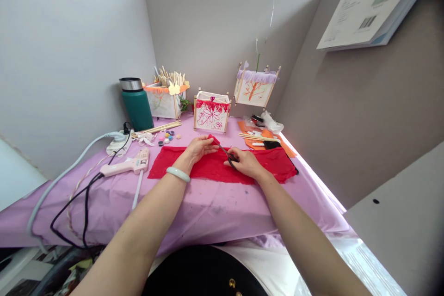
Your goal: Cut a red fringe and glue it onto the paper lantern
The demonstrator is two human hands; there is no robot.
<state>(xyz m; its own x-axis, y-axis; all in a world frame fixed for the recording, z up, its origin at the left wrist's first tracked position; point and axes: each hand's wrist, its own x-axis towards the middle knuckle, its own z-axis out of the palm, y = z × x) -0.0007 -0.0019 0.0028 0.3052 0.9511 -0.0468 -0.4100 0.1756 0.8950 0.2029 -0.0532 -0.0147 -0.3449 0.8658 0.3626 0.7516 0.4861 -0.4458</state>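
A long strip of red cloth (222, 170) lies across the purple-covered table in front of me. My left hand (199, 149) pinches a small raised piece of red cloth (214, 139) between thumb and fingers. My right hand (244, 162) grips a pair of dark-handled scissors (231, 156), whose blades point up and left to that piece. Whether the blades are closed on the cloth, I cannot tell. Just behind the hands stands a white lantern (211, 113) with a red fringe, a drawn flower and wooden corner sticks.
A pink glue gun (128, 165) with cords lies at left, near a power strip (119, 144). Behind are a green bottle (136, 106), a box of sticks (162, 101) and small coloured pieces (167, 136). A purple-fringed lantern (256, 88) hangs above orange sheets (265, 134) at right.
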